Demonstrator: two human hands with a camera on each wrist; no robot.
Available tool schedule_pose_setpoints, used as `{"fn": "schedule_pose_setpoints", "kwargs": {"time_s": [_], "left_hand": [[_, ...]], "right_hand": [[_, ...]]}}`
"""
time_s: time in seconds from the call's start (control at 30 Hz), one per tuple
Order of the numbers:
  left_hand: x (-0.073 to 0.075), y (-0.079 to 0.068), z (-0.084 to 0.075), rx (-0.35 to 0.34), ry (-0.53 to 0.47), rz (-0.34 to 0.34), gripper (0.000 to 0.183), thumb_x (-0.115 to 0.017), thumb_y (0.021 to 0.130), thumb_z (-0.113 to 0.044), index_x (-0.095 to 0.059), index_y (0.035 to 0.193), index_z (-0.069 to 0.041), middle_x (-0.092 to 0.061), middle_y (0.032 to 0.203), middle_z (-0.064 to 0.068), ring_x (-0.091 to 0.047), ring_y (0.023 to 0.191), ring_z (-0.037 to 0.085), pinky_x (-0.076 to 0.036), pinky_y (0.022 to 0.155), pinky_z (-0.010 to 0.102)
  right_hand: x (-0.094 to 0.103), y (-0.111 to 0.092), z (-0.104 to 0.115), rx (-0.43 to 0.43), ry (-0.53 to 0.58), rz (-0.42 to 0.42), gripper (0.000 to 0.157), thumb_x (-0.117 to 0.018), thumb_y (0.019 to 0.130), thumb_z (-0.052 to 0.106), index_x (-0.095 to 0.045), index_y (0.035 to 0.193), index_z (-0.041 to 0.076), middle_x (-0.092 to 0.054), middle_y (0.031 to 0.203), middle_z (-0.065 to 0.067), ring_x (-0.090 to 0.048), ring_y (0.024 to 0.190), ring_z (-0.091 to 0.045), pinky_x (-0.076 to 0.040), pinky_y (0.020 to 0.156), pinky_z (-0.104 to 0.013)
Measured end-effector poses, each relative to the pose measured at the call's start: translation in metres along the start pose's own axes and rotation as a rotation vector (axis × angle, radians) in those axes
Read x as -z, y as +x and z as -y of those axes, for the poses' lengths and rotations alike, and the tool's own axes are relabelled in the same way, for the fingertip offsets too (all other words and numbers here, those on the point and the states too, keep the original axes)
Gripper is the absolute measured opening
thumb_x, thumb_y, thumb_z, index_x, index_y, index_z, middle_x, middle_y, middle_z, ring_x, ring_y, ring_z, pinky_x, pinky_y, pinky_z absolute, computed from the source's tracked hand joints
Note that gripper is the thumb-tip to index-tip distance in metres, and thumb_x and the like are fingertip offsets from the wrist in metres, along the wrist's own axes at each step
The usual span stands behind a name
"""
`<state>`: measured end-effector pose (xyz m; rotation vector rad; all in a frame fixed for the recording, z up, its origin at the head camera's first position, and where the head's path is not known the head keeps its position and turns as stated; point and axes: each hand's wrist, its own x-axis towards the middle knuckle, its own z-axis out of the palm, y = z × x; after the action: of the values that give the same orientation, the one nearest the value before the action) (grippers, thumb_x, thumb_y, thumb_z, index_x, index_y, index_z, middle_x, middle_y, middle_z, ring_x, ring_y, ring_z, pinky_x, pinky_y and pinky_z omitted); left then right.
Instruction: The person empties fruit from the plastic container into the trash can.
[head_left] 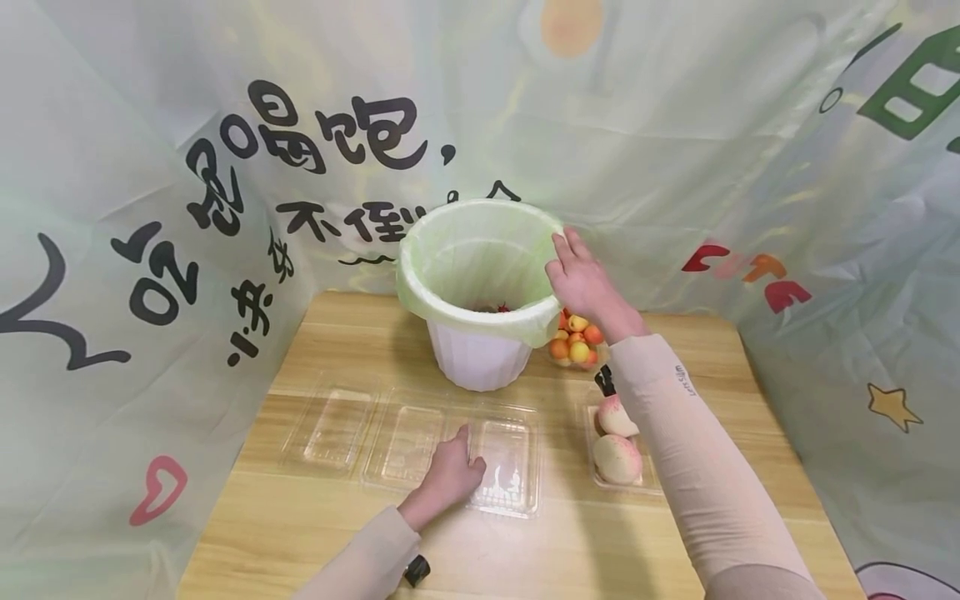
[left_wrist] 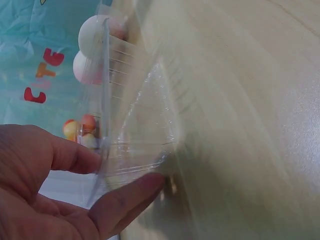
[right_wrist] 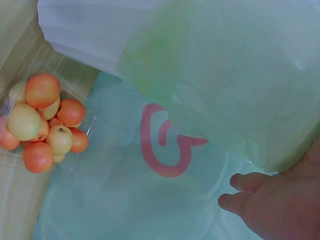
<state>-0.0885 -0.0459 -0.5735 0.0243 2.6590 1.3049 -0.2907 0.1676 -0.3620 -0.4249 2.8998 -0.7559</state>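
My left hand (head_left: 450, 473) is over a clear plastic clamshell box (head_left: 517, 492) lying unfolded on the table. In the left wrist view, its thumb and fingers (left_wrist: 129, 200) stand apart on either side of the clear plastic wall (left_wrist: 106, 85). My right hand (head_left: 585, 279) grips the right rim of a white bucket (head_left: 476, 358) with a pale green liner (head_left: 517, 325). Two fingertips (right_wrist: 240, 182) show beside the liner in the right wrist view; the rest of the grip is partly hidden. Something reddish (head_left: 502, 307) lies inside the bucket.
Another clear plastic tray (head_left: 333, 429) lies at the left. Right of the bucket is a clear box of small orange and yellow fruits (head_left: 577, 346). Under my right forearm, pink-and-white peaches (head_left: 618, 458) sit in a clear box. Printed fabric (head_left: 637, 167) surrounds the wooden table (head_left: 255, 517).
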Motion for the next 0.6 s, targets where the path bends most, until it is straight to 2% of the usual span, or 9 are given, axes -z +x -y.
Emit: {"fn": "schedule_pose_setpoints", "kwargs": {"time_s": [0.17, 0.27, 0.33, 0.4, 0.5, 0.6], "left_hand": [[0.006, -0.003, -0.005, -0.013, 0.024, 0.023, 0.070, -0.063, 0.095, -0.008, -0.034, 0.152, 0.022, -0.040, 0.052, -0.007, -0.029, 0.036, 0.001, -0.031, 0.035, 0.017], [0.014, -0.006, -0.010, -0.066, 0.046, 0.017, 0.063, -0.063, 0.098, -0.008, -0.040, 0.147, 0.024, -0.049, 0.053, 0.002, -0.029, 0.037, 0.002, -0.030, 0.035, 0.016], [0.021, -0.007, -0.012, -0.123, 0.070, -0.011, 0.055, -0.064, 0.097, -0.007, -0.049, 0.140, 0.024, -0.061, 0.061, 0.012, -0.040, 0.040, 0.006, -0.034, 0.038, 0.015], [0.030, -0.007, -0.015, -0.160, 0.084, -0.040, 0.046, -0.064, 0.097, -0.006, -0.057, 0.134, 0.021, -0.070, 0.075, 0.021, -0.047, 0.045, 0.009, -0.039, 0.042, 0.016], [0.049, -0.002, -0.017, -0.176, 0.080, -0.076, 0.036, -0.062, 0.097, -0.004, -0.065, 0.129, 0.014, -0.075, 0.093, 0.024, -0.055, 0.051, 0.009, -0.047, 0.046, 0.017], [0.074, 0.006, -0.019, -0.151, 0.050, -0.108, 0.033, -0.060, 0.099, -0.003, -0.068, 0.129, 0.009, -0.076, 0.093, 0.019, -0.052, 0.050, 0.006, -0.047, 0.045, 0.018]], "right_hand": [[0.000, -0.001, 0.000, 0.000, 0.013, -0.003, 0.069, -0.017, 0.108, 0.040, -0.005, 0.171, 0.013, 0.010, 0.179, -0.006, -0.003, 0.165, -0.041, -0.009, 0.132, -0.062], [0.000, -0.001, 0.000, -0.001, 0.026, -0.004, 0.070, -0.018, 0.107, 0.039, -0.004, 0.171, 0.013, 0.010, 0.179, -0.006, -0.002, 0.165, -0.041, -0.008, 0.132, -0.063], [0.000, -0.001, 0.000, -0.003, 0.030, -0.006, 0.070, -0.018, 0.107, 0.040, -0.005, 0.171, 0.013, 0.011, 0.179, -0.006, -0.002, 0.165, -0.040, -0.008, 0.132, -0.063], [0.000, -0.001, 0.000, -0.003, 0.030, -0.005, 0.070, -0.018, 0.107, 0.040, -0.004, 0.171, 0.014, 0.011, 0.179, -0.005, -0.002, 0.165, -0.039, -0.008, 0.132, -0.062], [0.000, -0.002, -0.001, -0.004, 0.036, -0.004, 0.070, -0.018, 0.108, 0.042, -0.004, 0.171, 0.015, 0.012, 0.179, -0.004, 0.000, 0.165, -0.037, -0.008, 0.132, -0.060], [0.001, -0.003, -0.001, -0.002, 0.052, 0.003, 0.070, -0.019, 0.108, 0.042, -0.003, 0.171, 0.015, 0.013, 0.179, -0.003, 0.002, 0.166, -0.034, -0.007, 0.133, -0.058]]}}
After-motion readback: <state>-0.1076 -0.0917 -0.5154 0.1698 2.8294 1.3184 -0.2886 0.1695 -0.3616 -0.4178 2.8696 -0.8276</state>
